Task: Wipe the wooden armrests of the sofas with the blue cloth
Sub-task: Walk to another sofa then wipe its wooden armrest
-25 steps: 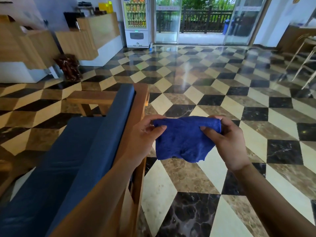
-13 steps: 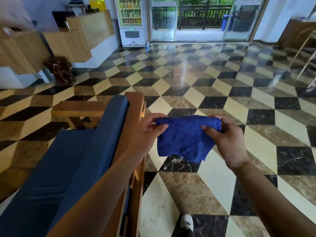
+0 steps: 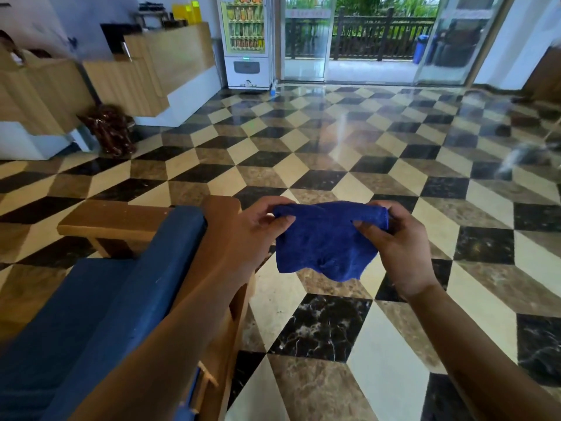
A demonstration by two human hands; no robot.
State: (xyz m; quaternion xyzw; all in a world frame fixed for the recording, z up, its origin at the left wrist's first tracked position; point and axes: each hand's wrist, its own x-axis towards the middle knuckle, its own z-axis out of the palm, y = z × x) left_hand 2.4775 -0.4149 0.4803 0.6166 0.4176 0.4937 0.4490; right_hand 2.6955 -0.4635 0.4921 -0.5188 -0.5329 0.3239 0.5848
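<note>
The blue cloth hangs in the air in front of me, stretched between both hands. My left hand pinches its upper left corner and my right hand pinches its upper right corner. Left of the cloth stands a sofa with blue cushions and a wooden frame. Its far wooden armrest lies flat beyond the cushions. The wooden back rail runs under my left forearm, which hides most of it.
A glossy tiled floor in a cube pattern spreads ahead and to the right. A wooden reception counter stands at the back left, a vending machine behind it, glass doors beyond. A dark bag sits by the counter.
The view has tilted up and shifted, so the sofa sits lower in the frame. Both hands keep the same hold on the cloth, spread slightly wider.
</note>
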